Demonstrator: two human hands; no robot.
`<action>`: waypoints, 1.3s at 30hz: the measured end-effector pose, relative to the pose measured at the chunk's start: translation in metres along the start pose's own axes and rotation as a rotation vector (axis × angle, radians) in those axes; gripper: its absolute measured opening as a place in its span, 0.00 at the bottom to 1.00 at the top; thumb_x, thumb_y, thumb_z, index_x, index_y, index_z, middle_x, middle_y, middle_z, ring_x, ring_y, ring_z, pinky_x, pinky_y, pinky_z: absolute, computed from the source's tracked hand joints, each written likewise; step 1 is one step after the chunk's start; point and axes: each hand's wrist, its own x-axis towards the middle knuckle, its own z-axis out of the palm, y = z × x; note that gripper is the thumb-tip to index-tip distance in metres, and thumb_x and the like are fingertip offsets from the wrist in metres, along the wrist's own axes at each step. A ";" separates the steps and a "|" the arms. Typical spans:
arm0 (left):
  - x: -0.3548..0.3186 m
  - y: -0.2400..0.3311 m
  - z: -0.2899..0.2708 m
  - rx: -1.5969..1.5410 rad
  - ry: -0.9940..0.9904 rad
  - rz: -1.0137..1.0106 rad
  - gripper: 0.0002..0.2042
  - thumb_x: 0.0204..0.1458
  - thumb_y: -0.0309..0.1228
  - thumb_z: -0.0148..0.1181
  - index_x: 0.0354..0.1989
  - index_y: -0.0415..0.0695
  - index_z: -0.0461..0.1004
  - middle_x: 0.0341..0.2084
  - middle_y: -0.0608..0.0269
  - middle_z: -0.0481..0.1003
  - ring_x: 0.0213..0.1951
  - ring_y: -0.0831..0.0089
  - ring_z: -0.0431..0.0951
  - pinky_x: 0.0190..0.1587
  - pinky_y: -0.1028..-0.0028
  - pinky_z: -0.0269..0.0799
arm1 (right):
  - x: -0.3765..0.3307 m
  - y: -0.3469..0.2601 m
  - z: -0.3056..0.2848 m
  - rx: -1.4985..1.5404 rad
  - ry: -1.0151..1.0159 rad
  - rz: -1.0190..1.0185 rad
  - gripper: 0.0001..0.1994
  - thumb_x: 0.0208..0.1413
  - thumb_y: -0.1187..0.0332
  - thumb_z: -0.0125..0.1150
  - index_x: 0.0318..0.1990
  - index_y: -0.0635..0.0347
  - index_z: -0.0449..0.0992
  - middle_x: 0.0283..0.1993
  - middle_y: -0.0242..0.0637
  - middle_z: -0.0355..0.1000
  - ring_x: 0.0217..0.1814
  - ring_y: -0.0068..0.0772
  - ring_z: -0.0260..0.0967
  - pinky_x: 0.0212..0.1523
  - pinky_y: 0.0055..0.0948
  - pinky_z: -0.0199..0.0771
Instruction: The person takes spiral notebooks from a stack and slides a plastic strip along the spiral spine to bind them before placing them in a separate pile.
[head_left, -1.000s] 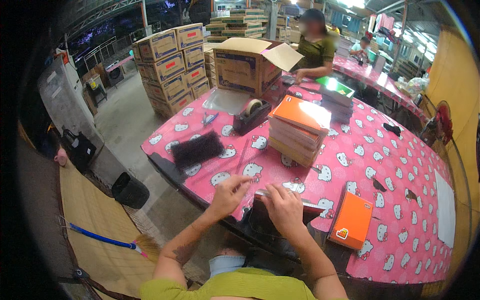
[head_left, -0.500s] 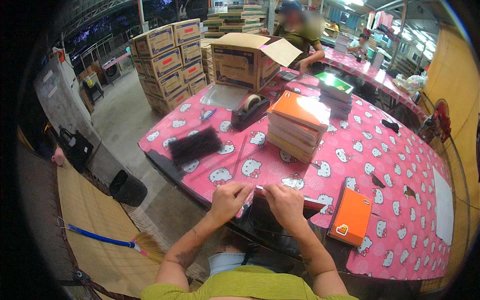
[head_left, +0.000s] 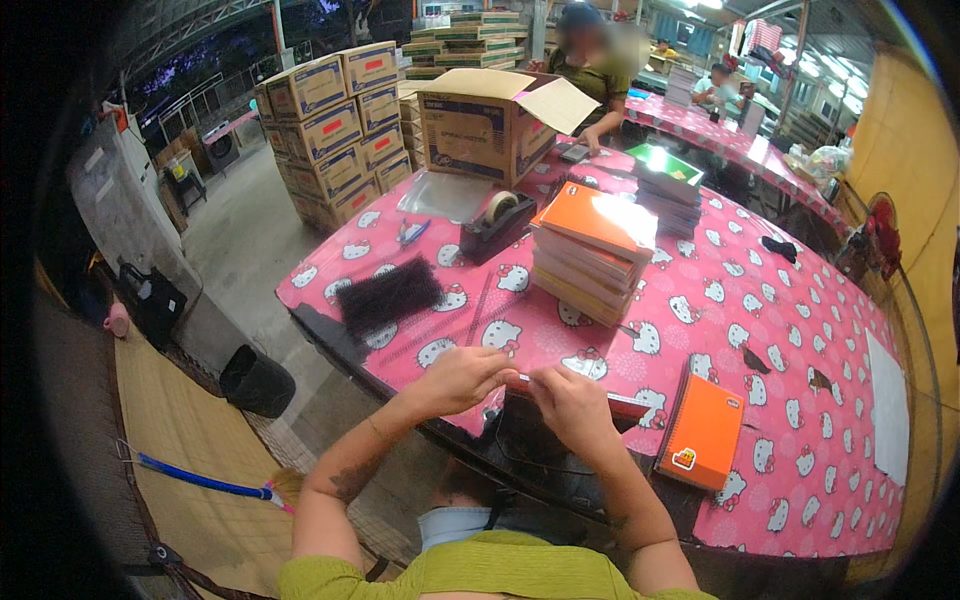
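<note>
At the near edge of the table, my left hand [head_left: 470, 378] is closed, its fingertips pinched together beside my right. What it pinches is hidden. My right hand [head_left: 572, 402] is also closed, its fingers pressed at the end of a thin, red-edged, book-like thing [head_left: 632, 408] that juts out past its knuckles. A small white bit shows between both sets of fingertips. Right of my hands lies an orange spiral notebook [head_left: 705, 435]. Beyond them stands a stack of notebooks with an orange cover on top [head_left: 598, 218]. A pile of black spiral coils [head_left: 388, 297] lies to the left.
A tape dispenser [head_left: 497, 228], blue-handled pliers [head_left: 412, 231] and an open carton [head_left: 475, 138] stand farther back on the pink-covered table [head_left: 800, 470]. A green-topped notebook stack [head_left: 668, 180] is behind. Across the table, a co-worker's hand [head_left: 588, 140] rests near a small grey device.
My left hand and forearm have shifted slightly up and right, the hand flatter and nearer my right fingertips. My right hand stays almost in place.
</note>
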 end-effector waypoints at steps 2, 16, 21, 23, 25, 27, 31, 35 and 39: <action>0.004 0.013 -0.006 -0.043 0.019 -0.004 0.12 0.57 0.38 0.62 0.46 0.47 0.77 0.37 0.60 0.74 0.35 0.56 0.78 0.35 0.62 0.72 | -0.001 0.005 -0.005 0.028 0.026 -0.072 0.07 0.59 0.65 0.60 0.40 0.56 0.77 0.34 0.39 0.75 0.34 0.46 0.76 0.35 0.42 0.74; -0.050 0.039 0.113 0.700 0.247 -0.069 0.45 0.59 0.64 0.38 0.74 0.37 0.43 0.74 0.47 0.43 0.75 0.51 0.36 0.68 0.36 0.18 | -0.010 0.015 -0.015 -0.108 -0.029 0.031 0.07 0.58 0.64 0.58 0.42 0.50 0.78 0.32 0.37 0.74 0.33 0.45 0.76 0.31 0.44 0.75; -0.003 0.027 0.089 0.701 0.265 -0.074 0.45 0.61 0.63 0.37 0.73 0.36 0.41 0.74 0.43 0.40 0.75 0.49 0.36 0.68 0.36 0.17 | -0.012 0.018 -0.030 -0.097 -0.094 -0.014 0.09 0.59 0.65 0.57 0.46 0.49 0.77 0.34 0.36 0.75 0.34 0.45 0.76 0.33 0.43 0.74; -0.031 0.023 0.117 0.629 0.280 0.007 0.45 0.61 0.62 0.36 0.73 0.34 0.39 0.74 0.41 0.40 0.75 0.48 0.38 0.68 0.37 0.20 | -0.021 0.011 -0.038 -0.164 0.049 -0.066 0.10 0.58 0.65 0.57 0.47 0.49 0.77 0.34 0.35 0.75 0.35 0.44 0.76 0.35 0.42 0.74; -0.044 0.041 0.119 0.554 0.361 0.103 0.45 0.61 0.61 0.37 0.73 0.33 0.40 0.73 0.41 0.41 0.75 0.48 0.39 0.69 0.37 0.22 | -0.028 0.014 -0.037 -0.192 0.079 -0.063 0.12 0.58 0.65 0.57 0.49 0.48 0.77 0.34 0.35 0.75 0.36 0.43 0.76 0.37 0.42 0.74; -0.016 0.033 0.100 0.670 0.418 0.058 0.46 0.60 0.62 0.39 0.73 0.33 0.41 0.74 0.41 0.40 0.75 0.48 0.39 0.69 0.38 0.24 | -0.034 0.026 -0.036 -0.196 -0.029 -0.003 0.13 0.58 0.65 0.57 0.50 0.47 0.76 0.35 0.35 0.75 0.37 0.43 0.77 0.38 0.41 0.73; -0.030 0.021 0.111 0.586 0.234 0.121 0.45 0.60 0.60 0.42 0.72 0.32 0.42 0.73 0.40 0.42 0.75 0.47 0.40 0.70 0.39 0.23 | -0.027 0.033 -0.038 -0.128 -0.064 -0.050 0.13 0.58 0.64 0.58 0.50 0.49 0.78 0.36 0.38 0.78 0.36 0.44 0.77 0.35 0.42 0.75; 0.014 0.041 0.085 0.733 0.340 0.060 0.45 0.59 0.58 0.46 0.72 0.32 0.43 0.73 0.38 0.42 0.75 0.47 0.38 0.70 0.39 0.24 | -0.024 0.042 -0.039 -0.106 -0.082 -0.028 0.13 0.59 0.64 0.58 0.50 0.50 0.78 0.37 0.41 0.79 0.37 0.46 0.77 0.36 0.42 0.76; -0.018 0.030 0.117 0.469 0.126 0.108 0.46 0.58 0.58 0.49 0.71 0.30 0.43 0.72 0.36 0.42 0.75 0.46 0.37 0.70 0.39 0.23 | -0.026 0.043 -0.032 -0.090 -0.059 -0.038 0.16 0.56 0.67 0.57 0.53 0.52 0.74 0.36 0.41 0.78 0.37 0.47 0.77 0.35 0.44 0.75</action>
